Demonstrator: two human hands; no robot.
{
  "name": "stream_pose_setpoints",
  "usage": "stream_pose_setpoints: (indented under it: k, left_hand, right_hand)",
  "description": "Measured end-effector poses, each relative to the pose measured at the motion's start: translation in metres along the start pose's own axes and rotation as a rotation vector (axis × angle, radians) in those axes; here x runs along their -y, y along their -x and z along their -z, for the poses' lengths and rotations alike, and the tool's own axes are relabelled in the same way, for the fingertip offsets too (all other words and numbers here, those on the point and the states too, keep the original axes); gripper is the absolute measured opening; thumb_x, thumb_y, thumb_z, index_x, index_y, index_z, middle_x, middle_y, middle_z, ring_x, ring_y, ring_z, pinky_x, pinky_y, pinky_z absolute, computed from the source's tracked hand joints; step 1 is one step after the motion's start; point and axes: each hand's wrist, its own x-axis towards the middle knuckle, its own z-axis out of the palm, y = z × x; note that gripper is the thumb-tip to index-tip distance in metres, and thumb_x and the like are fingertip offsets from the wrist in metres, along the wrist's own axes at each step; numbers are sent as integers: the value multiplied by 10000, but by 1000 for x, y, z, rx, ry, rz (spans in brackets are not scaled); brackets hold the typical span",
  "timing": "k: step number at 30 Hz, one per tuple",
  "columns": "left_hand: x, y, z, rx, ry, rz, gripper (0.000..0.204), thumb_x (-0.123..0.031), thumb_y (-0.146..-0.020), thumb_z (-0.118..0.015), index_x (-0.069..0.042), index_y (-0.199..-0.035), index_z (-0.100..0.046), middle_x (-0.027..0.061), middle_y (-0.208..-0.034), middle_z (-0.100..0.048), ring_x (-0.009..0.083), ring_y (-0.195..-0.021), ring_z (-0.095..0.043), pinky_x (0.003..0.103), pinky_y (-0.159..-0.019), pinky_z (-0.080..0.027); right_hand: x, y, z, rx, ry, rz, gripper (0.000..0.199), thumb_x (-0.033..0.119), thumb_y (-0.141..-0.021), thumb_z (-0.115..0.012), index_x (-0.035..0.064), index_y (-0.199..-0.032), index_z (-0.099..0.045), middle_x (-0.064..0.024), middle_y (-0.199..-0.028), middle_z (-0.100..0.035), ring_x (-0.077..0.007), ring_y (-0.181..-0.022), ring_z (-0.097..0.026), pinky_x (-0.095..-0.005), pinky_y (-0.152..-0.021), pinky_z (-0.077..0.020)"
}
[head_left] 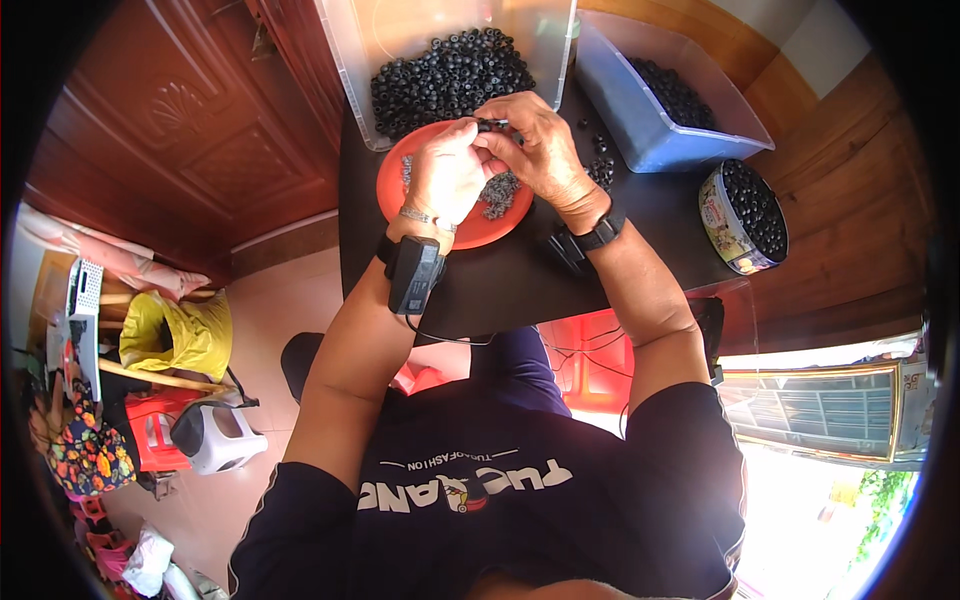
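Observation:
My left hand (447, 172) and my right hand (545, 150) meet over an orange-red plate (480, 236). Between their fingertips is a small black part (487, 126), pinched by the left fingers. The right thumb and fingers close at the same spot; a pale glint shows there, but what they hold is mostly covered. Small grey metal-looking pieces (499, 197) lie in a pile on the plate, with a few more by the left wrist. Just beyond the hands, a clear plastic bin (352, 75) holds a heap of black ring-shaped parts (450, 75).
A second translucent bin (640, 150) with black parts stands at the back right. Nearer, a round printed tub (722, 225) is full of black pieces. Loose black parts (600, 170) lie on the dark table (640, 215). Stools and a yellow bag (175, 335) stand left on the floor.

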Motion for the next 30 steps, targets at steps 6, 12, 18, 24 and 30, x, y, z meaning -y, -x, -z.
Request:
stream_pose_setpoints:
  k: [6, 12, 18, 24, 30]
  left_hand:
    - [6, 1, 2, -284, 34, -81, 245, -178, -931, -414, 15, -1030, -528, 115, -997, -583, 226, -916, -573, 387, -849, -462]
    - [1, 0, 0, -304, -32, -67, 265, -209, -937, -404, 3, -1018, -541, 107, -930, -599, 213, -883, -575, 365, -794, -463]
    - [-8, 2, -8, -427, -224, -73, 297, -267, -927, -418, -18, -1017, -553, 104, -909, -624, 199, -798, -591, 320, -707, -448]
    - [-13, 0, -5, -472, -239, -68, 275, -264, -935, -443, -23, -998, -560, 103, -892, -621, 211, -796, -595, 312, -711, -445]
    - [-13, 1, 4, -512, -250, -85, 257, -253, -919, -439, -36, -945, -575, 98, -840, -637, 200, -710, -605, 320, -659, -457]
  right_hand:
    - [-3, 3, -11, 46, 5, 17, 168, 111, -739, -682, 50, -884, -622, -106, -829, -637, -304, -810, -605, -383, -724, -501]
    - [-2, 1, -12, 60, 54, 46, 173, 122, -738, -692, 57, -885, -630, -97, -825, -638, -291, -802, -608, -375, -713, -508]
    - [3, -26, 49, -234, 461, 73, 245, 69, -671, -778, 93, -888, -668, -45, -848, -661, -208, -739, -619, -292, -657, -508]
    - [-11, -36, 140, -465, 1070, -28, 208, 112, -769, -670, 108, -975, -692, -79, -942, -671, -225, -803, -645, -319, -746, -511]
    - [-35, -18, 103, -179, 568, -261, 196, 133, -795, -638, 109, -982, -693, -107, -978, -673, -291, -871, -642, -367, -791, -505]
